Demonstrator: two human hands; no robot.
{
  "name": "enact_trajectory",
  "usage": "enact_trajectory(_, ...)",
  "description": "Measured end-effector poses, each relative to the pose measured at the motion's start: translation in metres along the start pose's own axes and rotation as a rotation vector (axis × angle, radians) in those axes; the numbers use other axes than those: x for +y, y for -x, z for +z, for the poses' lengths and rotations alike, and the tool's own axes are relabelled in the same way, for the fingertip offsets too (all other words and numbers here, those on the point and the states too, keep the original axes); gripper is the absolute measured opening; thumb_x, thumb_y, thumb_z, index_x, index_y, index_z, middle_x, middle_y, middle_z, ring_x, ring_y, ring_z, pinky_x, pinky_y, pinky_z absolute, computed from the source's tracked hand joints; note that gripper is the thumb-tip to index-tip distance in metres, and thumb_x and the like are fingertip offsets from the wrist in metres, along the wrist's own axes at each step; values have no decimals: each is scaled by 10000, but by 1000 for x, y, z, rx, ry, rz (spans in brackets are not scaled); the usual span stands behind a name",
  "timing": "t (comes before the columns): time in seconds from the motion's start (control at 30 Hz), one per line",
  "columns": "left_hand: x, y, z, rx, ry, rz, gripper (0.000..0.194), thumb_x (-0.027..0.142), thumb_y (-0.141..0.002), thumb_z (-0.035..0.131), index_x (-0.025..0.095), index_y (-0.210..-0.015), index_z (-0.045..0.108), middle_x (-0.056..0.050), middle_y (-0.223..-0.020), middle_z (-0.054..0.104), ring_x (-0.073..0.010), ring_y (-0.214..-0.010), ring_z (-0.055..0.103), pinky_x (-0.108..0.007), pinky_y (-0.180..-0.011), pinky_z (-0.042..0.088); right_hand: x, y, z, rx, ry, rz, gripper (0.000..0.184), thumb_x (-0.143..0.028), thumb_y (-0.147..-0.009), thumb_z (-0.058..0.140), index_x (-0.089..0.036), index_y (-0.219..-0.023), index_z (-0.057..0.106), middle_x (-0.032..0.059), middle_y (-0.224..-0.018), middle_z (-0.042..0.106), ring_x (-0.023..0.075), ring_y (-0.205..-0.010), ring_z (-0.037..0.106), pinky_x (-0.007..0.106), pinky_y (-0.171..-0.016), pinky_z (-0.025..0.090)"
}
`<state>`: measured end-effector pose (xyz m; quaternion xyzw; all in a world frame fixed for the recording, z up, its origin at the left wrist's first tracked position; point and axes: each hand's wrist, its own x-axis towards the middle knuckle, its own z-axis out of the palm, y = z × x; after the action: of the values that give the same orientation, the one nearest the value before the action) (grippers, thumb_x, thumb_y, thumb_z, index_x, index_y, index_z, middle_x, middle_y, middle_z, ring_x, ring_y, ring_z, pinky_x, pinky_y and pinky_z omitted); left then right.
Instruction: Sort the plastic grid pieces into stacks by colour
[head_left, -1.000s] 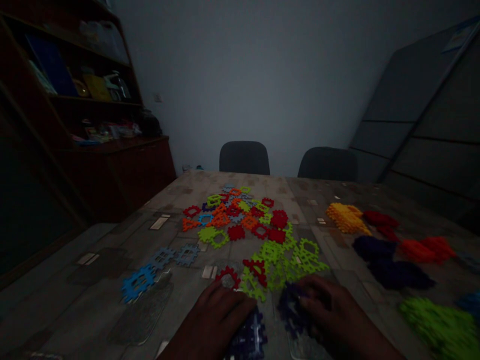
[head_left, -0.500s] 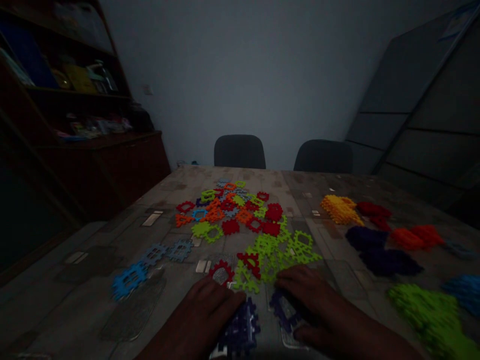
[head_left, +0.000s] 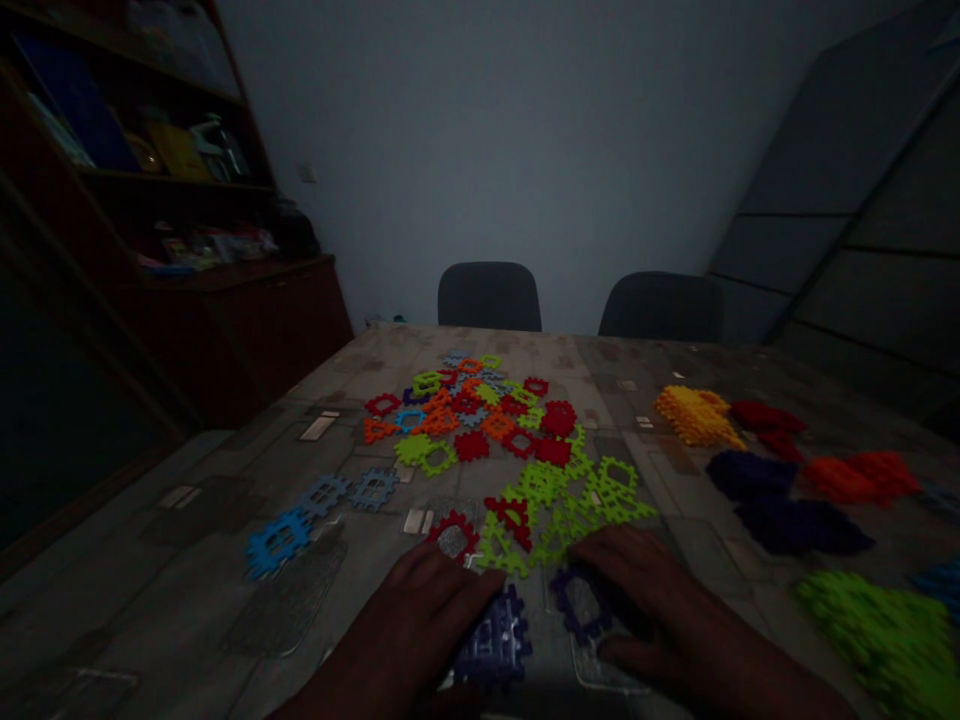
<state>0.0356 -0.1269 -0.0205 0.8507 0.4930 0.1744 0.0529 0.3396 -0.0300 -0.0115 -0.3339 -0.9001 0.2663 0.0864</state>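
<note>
My left hand (head_left: 420, 625) lies flat on the table near its front edge, fingers stretched out, beside a dark purple toothed tile (head_left: 496, 635). My right hand (head_left: 646, 605) rests palm down with fingers spread, its fingertips over a purple ring-shaped tile (head_left: 576, 600). Just beyond both hands lie a red ring tile (head_left: 454, 533) and a cluster of lime green tiles (head_left: 570, 500). A mixed heap of red, orange, green and blue tiles (head_left: 480, 415) covers the table's middle.
Blue tiles (head_left: 279, 540) lie to the left. Sorted heaps sit on the right: yellow (head_left: 694, 415), red (head_left: 769, 420), orange (head_left: 855, 478), purple (head_left: 780, 510), green (head_left: 877, 640). Two dark chairs (head_left: 489, 296) stand at the far edge. A wooden shelf unit (head_left: 150, 220) is on the left.
My right hand has flattened and spread over the purple ring tile, which now lies on the table. My left hand barely shifted. The view tilted slightly.
</note>
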Motion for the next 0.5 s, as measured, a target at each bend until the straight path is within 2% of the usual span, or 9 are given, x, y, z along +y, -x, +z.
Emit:
enact_trajectory(0.1, 0, 0, -2, 30, 11, 26, 846, 195, -688, 773, 286, -1416, 353, -74, -1227, 667, -301, -1093, 621, -559, -1064, 416, -4, -3, -2, -42, -8, 14, 658, -221, -801, 739, -315, -1415, 522, 95, -1426, 530, 330, -1324, 443, 511, -1122, 334)
enact_trajectory(0.23, 4, -1, -12, 59, 36, -5, 782, 215, -779, 769, 293, -1427, 340, -73, -1236, 656, -287, -1110, 604, -528, -1052, 429, -9, -5, -4, -43, -9, -25, 609, -205, -796, 720, -325, -1367, 545, 66, -1365, 560, 298, -1266, 479, 474, -1096, 356)
enact_trajectory(0.37, 5, -2, -10, 16, 65, -3, 872, 98, -701, 751, 293, -1429, 314, -65, -1250, 648, -291, -1123, 594, -560, -1078, 376, -6, -3, -3, -29, 2, -31, 625, -287, -796, 758, -319, -1375, 524, 67, -1369, 544, 298, -1274, 455, 464, -1097, 346)
enact_trajectory(0.5, 3, -1, 3, -36, 64, 16, 896, 144, -668, 754, 281, -1438, 317, -77, -1263, 652, -311, -1126, 601, -575, -1092, 348, -4, -3, -1, -33, -6, -13, 672, -305, -775, 781, -332, -1390, 512, 62, -1388, 530, 307, -1297, 438, 477, -1120, 319)
